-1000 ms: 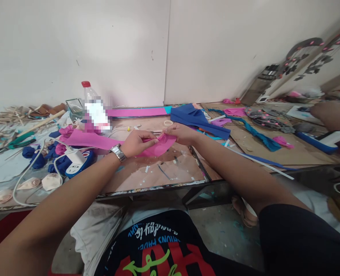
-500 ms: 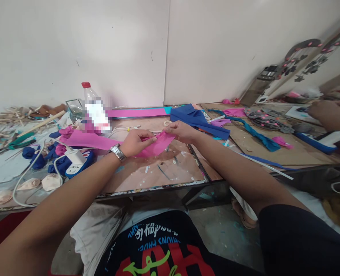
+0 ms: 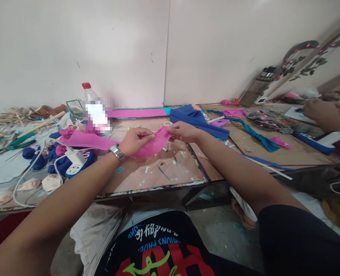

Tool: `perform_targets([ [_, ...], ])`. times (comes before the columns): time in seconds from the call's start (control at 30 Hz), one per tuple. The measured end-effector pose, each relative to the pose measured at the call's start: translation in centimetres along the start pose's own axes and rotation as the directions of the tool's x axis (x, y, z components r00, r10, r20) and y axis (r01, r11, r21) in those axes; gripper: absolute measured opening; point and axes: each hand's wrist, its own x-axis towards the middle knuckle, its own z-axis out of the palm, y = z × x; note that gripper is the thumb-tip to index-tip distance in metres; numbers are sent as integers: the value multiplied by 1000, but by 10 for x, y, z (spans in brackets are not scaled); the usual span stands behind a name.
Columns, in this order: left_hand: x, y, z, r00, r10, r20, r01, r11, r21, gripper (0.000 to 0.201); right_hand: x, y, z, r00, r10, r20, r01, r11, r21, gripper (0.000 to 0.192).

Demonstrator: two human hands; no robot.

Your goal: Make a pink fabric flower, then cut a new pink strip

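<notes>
The cloth strip (image 3: 155, 142) is hanging between the left hand (image 3: 135, 141) and the right hand (image 3: 183, 131), just above the table (image 3: 158, 172), and its long end is lying off to the left. The bottle (image 3: 93, 109) is standing behind the left hand near the wall, and the power strip (image 3: 76, 163) is lying to the left of the wrist. The folded cloth (image 3: 197, 120) is lying behind the right hand, and another person's hand (image 3: 322, 115) is resting far to the right.

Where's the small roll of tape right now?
Head view: the small tape roll lies on the table just behind the right hand, left of the blue fabric.
</notes>
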Motion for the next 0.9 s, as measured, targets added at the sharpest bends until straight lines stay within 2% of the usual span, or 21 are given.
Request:
perform_targets([
  [0.1, 0, 1, 1, 1000, -24, -17, 23, 998, -54, 37, 1, 1, 1, 999, -30, 12, 30, 998, 53, 48],
  [0.2, 0, 1, 2, 999, -45, -19, 43, 995, -94, 41, 1, 2, 4, 999, -2, 46, -1, 997, 72, 49],
  [0.3, 0, 0, 3, 998, -62, -5, 61, 992, -109, 43, 0, 4, 7, 994, 29, 102, -35, 998, 53, 43],
  [0.43, 1, 1, 4, 996, -86, 19, 88, 986, -141, 45, -1, 4, 9, 985, 10, 170, -26, 996, 90, 37],
  [0.6, 0, 4, 5, 991, -115, 67, 127, 971, -204, 47, -2, 4, 8, 975, 15, 220, -43, 991, 124, 40],
  [0.7, -1, 4, 6, 990, -104, 96, 121, 973, -195, 45, -2, 4, 7, 983, 31, 181, -55, 991, 126, 41],
  [0.9, -2, 1, 7, 988, -59, 146, 73, 993, -89, 41, 1, 0, 7, 1000, 15, 10, -15, 999, 40, 40],
])
